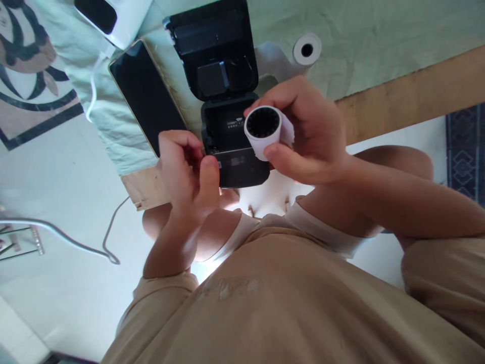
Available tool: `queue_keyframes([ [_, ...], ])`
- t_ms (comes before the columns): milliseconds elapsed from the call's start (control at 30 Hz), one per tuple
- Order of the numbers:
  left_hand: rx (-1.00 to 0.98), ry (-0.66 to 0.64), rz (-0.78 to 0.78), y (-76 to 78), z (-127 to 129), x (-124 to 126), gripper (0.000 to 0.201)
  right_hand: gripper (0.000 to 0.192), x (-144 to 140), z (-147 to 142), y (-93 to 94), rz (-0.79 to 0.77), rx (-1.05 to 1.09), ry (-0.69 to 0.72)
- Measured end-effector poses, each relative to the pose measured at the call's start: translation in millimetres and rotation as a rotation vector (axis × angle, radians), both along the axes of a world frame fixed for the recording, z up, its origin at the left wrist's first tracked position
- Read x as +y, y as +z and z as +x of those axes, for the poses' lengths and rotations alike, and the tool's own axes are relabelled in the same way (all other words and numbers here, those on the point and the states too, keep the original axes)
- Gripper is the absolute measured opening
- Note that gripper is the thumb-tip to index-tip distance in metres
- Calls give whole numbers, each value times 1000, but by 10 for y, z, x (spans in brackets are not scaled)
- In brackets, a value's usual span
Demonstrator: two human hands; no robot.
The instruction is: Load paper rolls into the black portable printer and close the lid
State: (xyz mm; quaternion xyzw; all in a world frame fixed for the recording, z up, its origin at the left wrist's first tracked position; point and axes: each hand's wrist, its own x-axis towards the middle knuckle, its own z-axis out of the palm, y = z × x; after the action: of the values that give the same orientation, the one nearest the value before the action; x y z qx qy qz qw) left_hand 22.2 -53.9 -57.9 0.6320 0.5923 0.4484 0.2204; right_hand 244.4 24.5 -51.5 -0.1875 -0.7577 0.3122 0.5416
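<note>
A black portable receipt printer (242, 169) has its lid (215, 45) swung up, and its paper bay faces me. My left hand (187, 172) is closed on the printer's near left corner, thumb on top. Between the thumb and fingers of my right hand (306, 134) is a white paper roll (261, 144) with a dark hollow core. This roll is tilted over the right side of the bay, and a loose flap of its paper hangs toward my palm. Whether the roll touches the printer I cannot tell.
A second paper roll (306, 49) stands on the green cloth (379, 40) behind my right hand. Left of the printer lies a dark-screened phone (146, 93); beyond it is a white device (117, 20) with a cable. The wooden table edge (413, 93) runs close to my knees.
</note>
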Motion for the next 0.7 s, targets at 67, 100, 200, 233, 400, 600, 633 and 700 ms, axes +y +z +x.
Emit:
queue_keyframes([
  [67, 44, 3, 11, 31, -54, -7, 48, 31, 11, -19, -61, -20, -19, -25],
  [100, 112, -4, -56, 58, -70, -12, 47, 34, 4, -33, -78, -27, -12, -36],
  [200, 234, -29, -110, 144, -73, -37, 53, 39, -43, -80, -82, -47, 2, -30],
  [233, 260, -38, -106, 166, -66, -49, 57, 40, -61, -95, -74, -64, -9, -26],
  [400, 190, -84, -133, 202, 1, -122, 58, 42, -125, -205, -74, -139, -71, -84],
  [600, -264, -81, -123, 94, 175, -114, 44, 63, -115, -355, -84, -316, -19, -167],
  [633, -306, -48, -104, 67, 200, -90, 50, 57, -127, -359, -42, -326, 26, -182],
  [700, -354, 3, -110, 32, 233, -33, 64, 39, -172, -346, 76, -328, 61, -185],
])
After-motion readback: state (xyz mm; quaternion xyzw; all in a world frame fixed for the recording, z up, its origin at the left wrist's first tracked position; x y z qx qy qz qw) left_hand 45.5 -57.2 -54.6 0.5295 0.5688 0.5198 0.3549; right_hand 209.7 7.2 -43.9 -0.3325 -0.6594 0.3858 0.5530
